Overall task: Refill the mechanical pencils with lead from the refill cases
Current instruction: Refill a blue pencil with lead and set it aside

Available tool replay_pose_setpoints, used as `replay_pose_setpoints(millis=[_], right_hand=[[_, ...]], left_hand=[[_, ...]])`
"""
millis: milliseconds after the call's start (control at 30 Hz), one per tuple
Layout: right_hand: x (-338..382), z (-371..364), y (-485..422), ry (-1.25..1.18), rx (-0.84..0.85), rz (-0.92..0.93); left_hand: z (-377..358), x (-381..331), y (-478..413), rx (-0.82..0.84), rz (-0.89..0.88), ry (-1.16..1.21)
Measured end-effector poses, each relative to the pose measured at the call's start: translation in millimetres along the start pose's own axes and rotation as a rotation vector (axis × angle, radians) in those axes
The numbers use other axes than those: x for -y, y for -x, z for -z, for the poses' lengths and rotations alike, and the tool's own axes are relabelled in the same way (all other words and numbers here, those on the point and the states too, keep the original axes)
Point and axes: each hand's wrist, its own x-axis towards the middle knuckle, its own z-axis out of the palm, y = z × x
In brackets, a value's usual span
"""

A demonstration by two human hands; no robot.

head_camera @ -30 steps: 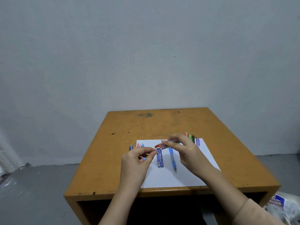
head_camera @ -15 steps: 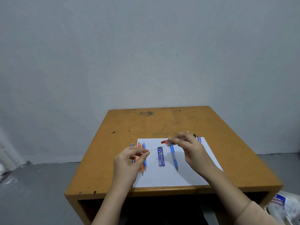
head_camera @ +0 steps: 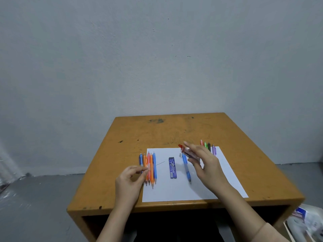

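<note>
My left hand (head_camera: pixel 130 179) pinches one end of a thin lead stick (head_camera: pixel 160 163) above a row of blue and orange mechanical pencils (head_camera: pixel 150 167) at the paper's left edge. My right hand (head_camera: pixel 207 165) holds a clear refill case with a red cap (head_camera: pixel 185 151), tilted over the paper. A dark blue lead refill case (head_camera: pixel 172 167) lies flat mid-sheet. Right of it lies a blue mechanical pencil (head_camera: pixel 186 167), a small whitish bit (head_camera: pixel 180 155) by its top end. More pencils, pink, green, dark and purple (head_camera: pixel 208 147), lie at the paper's far right corner.
A white paper sheet (head_camera: pixel 176 191) covers the front of the worn orange-brown table (head_camera: pixel 157 131), which stands against a grey wall. Plastic-wrapped packages (head_camera: pixel 305 222) lie on the floor at the lower right. Grey floor lies to the left.
My left hand has drawn the lead stick out of the red-capped case and moved left, over the pencil row. My right hand has lifted the case slightly and tilted it.
</note>
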Motion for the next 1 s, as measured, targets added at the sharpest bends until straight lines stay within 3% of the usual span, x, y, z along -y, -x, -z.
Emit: replay_pose_setpoints(millis=[1000], right_hand=[[14.8,-12.2,-6.0,-0.179,-0.021,-0.137]], left_hand=[[1.8,9.7,1.2,-0.068,0.014,0.008]])
